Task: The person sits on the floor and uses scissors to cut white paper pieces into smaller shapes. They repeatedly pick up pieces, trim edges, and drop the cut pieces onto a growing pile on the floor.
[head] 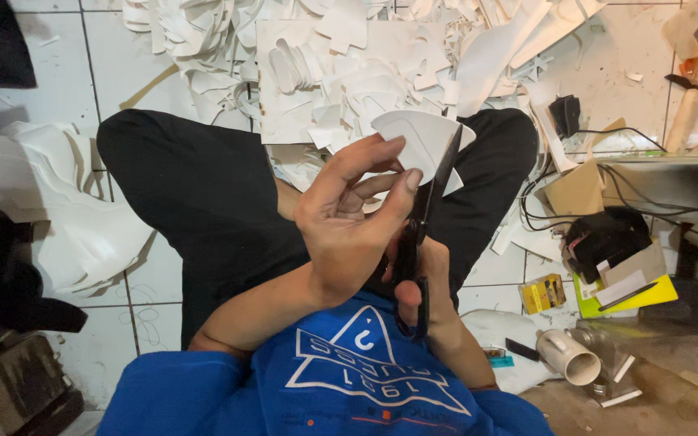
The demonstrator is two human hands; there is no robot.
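While left hand [349, 214] pinches white sheet [422, 141], right hand [426, 278] gripping black scissors [422, 234]: white tiled floor [155, 278], heaped offcuts [341, 64].

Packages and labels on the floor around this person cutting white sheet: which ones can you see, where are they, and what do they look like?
Small yellow box: on the tiled floor right of the knee, rectangular, yellow with dark print.
Yellow flat packet: further right, under a black pen and a white card, bright yellow.
Brown cardboard piece: above them near the black cables, plain tan, no print visible.
No screens or signs are in view.
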